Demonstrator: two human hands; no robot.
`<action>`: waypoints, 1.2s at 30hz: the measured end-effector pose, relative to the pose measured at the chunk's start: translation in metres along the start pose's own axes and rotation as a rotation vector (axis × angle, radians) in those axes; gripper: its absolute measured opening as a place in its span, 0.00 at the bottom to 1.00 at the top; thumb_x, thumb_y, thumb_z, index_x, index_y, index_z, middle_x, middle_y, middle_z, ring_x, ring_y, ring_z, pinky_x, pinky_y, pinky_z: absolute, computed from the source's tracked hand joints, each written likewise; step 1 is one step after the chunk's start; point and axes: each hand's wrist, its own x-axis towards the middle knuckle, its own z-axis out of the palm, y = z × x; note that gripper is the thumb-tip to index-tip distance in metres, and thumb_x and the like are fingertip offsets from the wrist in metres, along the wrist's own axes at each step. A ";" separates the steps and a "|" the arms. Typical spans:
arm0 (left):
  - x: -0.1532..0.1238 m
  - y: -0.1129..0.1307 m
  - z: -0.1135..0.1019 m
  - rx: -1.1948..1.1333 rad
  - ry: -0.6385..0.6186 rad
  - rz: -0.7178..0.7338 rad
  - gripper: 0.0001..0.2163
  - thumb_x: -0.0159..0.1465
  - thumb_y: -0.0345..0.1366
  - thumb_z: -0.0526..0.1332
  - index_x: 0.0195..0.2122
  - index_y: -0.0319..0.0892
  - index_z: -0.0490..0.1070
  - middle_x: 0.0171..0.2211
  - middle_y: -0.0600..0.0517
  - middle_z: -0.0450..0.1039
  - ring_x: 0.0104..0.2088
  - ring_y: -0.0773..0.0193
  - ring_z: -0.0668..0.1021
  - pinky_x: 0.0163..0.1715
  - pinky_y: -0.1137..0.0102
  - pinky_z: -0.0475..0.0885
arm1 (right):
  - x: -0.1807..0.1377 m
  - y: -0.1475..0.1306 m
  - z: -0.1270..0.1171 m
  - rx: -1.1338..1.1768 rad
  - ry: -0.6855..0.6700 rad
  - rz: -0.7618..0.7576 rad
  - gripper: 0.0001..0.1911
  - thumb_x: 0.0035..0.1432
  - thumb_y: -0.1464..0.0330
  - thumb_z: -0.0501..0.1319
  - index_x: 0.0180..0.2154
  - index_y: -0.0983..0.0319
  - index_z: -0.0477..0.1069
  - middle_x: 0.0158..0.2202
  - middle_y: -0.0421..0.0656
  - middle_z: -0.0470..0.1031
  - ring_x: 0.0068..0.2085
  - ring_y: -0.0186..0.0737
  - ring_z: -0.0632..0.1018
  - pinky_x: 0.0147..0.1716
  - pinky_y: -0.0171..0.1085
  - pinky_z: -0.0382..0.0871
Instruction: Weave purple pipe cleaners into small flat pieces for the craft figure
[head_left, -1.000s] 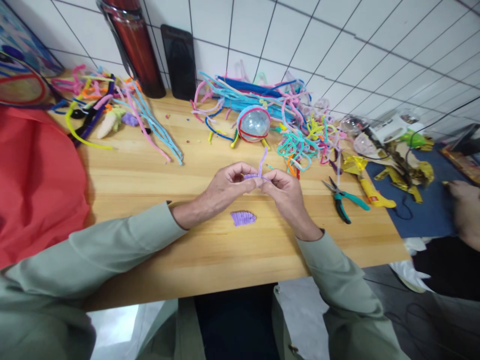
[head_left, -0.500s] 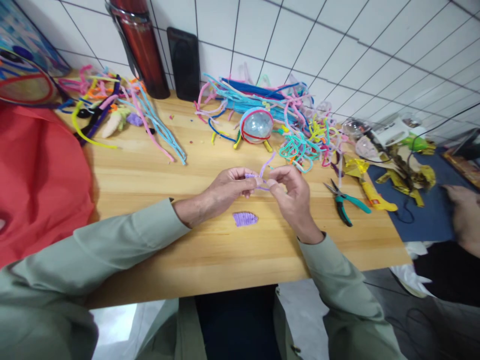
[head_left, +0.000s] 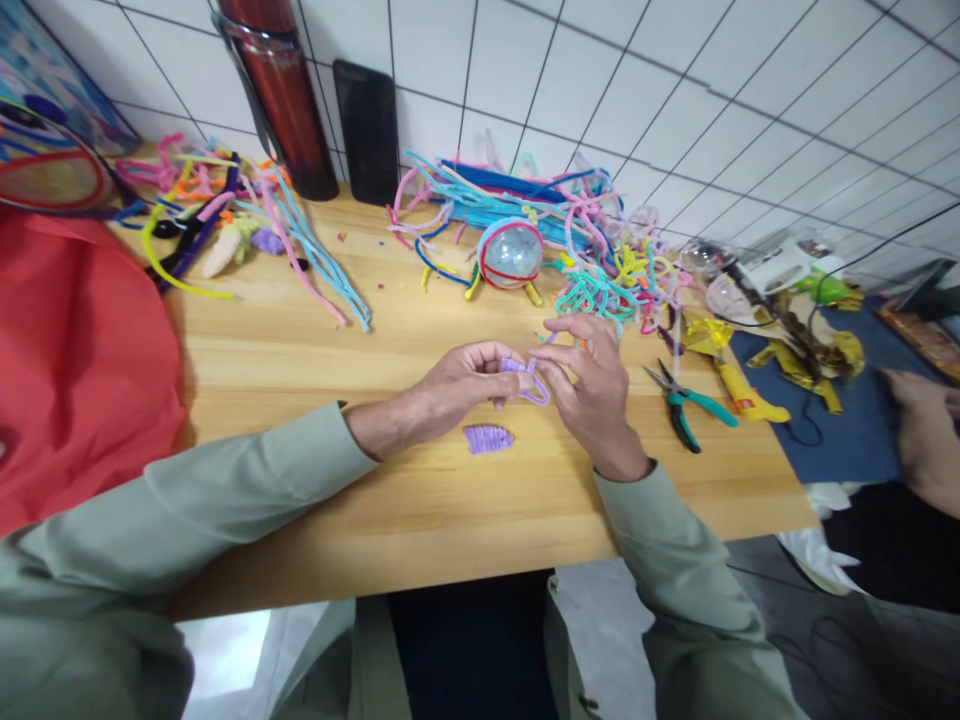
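Observation:
Between the thumb and fingers of my left hand point(head_left: 480, 378) is a purple pipe cleaner point(head_left: 535, 394), partly wound into a ribbed piece, with an open loop sticking out to the right. My right hand point(head_left: 585, 385) is at the loop's right side, its thumb and fingertips closed on the loose purple strand. Its upper fingers are raised and partly hide that strand. Just below both hands, a finished-looking purple ribbed piece point(head_left: 488, 439) lies flat on the wooden table point(head_left: 420, 510), touched by neither hand.
Teal-handled pliers point(head_left: 686, 405) and a yellow glue-gun-like tool point(head_left: 750, 395) lie to the right. Behind the hands are a clear ball point(head_left: 511, 254) and heaped pipe cleaners point(head_left: 517, 195). A red flask point(head_left: 285, 100) and black phone point(head_left: 366, 130) stand by the wall. Red cloth point(head_left: 82, 370) covers the left.
My right hand's fingers have lifted and spread somewhat. The purple strand that stood up between my hands has come down, and a rounder loop now shows below the fingertips.

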 end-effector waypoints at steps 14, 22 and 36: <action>-0.001 0.004 0.002 0.027 0.014 0.019 0.11 0.55 0.39 0.74 0.33 0.40 0.77 0.24 0.58 0.71 0.23 0.74 0.67 0.27 0.72 0.62 | -0.001 -0.001 0.005 0.040 0.104 -0.074 0.13 0.67 0.73 0.67 0.46 0.49 0.81 0.40 0.39 0.85 0.47 0.47 0.85 0.52 0.54 0.78; 0.000 0.005 0.003 0.020 0.045 0.095 0.14 0.54 0.41 0.77 0.33 0.40 0.77 0.25 0.58 0.70 0.24 0.73 0.65 0.26 0.73 0.61 | -0.005 -0.002 0.006 0.052 0.072 -0.022 0.11 0.69 0.72 0.66 0.44 0.50 0.83 0.38 0.41 0.84 0.41 0.43 0.84 0.41 0.45 0.81; -0.001 0.003 0.000 0.086 0.120 0.197 0.15 0.59 0.46 0.76 0.35 0.41 0.77 0.26 0.58 0.68 0.25 0.72 0.65 0.27 0.72 0.61 | -0.005 -0.008 0.006 0.127 0.039 -0.003 0.13 0.67 0.75 0.67 0.47 0.51 0.82 0.40 0.41 0.86 0.41 0.42 0.85 0.42 0.42 0.80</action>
